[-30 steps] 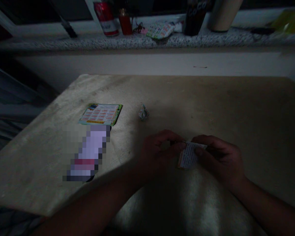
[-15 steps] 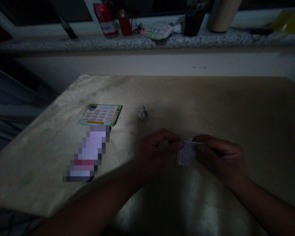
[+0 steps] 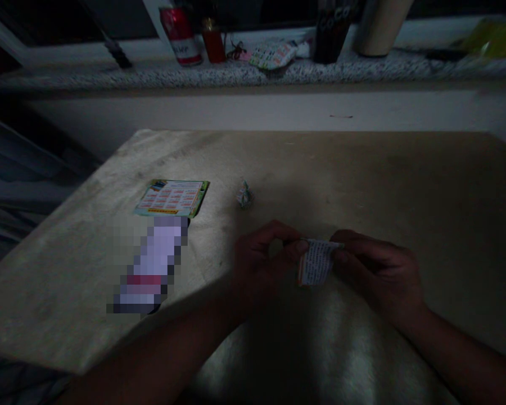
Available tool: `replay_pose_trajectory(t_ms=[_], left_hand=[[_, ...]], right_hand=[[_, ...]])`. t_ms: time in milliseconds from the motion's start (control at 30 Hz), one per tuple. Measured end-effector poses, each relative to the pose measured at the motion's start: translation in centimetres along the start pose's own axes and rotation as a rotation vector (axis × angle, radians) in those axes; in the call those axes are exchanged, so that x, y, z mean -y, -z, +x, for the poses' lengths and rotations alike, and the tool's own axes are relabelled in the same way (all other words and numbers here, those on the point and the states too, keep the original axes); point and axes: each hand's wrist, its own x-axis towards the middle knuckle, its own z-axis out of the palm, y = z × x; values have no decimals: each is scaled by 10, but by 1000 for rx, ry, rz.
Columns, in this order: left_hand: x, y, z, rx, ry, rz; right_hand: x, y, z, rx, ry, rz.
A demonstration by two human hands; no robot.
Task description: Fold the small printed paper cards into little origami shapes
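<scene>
Above the table, a small printed paper (image 3: 317,263) with rows of text and an orange-yellow edge hangs between my two hands. My left hand (image 3: 266,256) pinches its upper left corner between thumb and fingertips. At the upper right corner, my right hand (image 3: 375,270) grips the paper, with the thumb in front and the fingers curled behind. Beyond the left hand, a small crumpled wrapper (image 3: 244,196) lies on the table. Part of the paper's top edge is hidden by my fingertips.
A pale table (image 3: 383,174) spreads below. On its left lie a printed card (image 3: 172,197) and a pixelated phone (image 3: 154,264). Along the stone windowsill (image 3: 227,76) stand a red can (image 3: 181,36), an orange-red bottle (image 3: 213,42), a dark cup (image 3: 331,36) and a crumpled packet (image 3: 272,55).
Both hands have shifted slightly left with the paper, which now faces me a little more fully. The grip looks the same, and the things on the table have stayed put.
</scene>
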Motion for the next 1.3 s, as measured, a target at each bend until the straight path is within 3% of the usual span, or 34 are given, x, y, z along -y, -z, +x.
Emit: replay_pose_trajectory(t_ms=[200, 267, 400, 500, 700, 967, 1233, 1300], left_hand=[[3, 2, 3, 53, -11, 59], [0, 4, 5, 81, -149, 179], [-11, 8, 10, 191, -597, 503], [-16, 10, 12, 281, -725, 651], [-12, 11, 13, 335, -745, 634], [-10, 6, 13, 238, -754, 583], [-4, 1, 6, 224, -452, 428], [-4, 0, 4, 205, -434, 410]], right_hand=[[0, 4, 1, 27, 95, -105], [-3, 7, 2, 55, 205, -182], [-4, 11, 3, 159, 500, -440], [-4, 12, 3, 205, 572, -558], [-4, 13, 4, 233, 590, -594], [3, 12, 4, 236, 537, -493], [-1, 8, 3, 196, 339, -334], [-1, 7, 3, 175, 330, -293]])
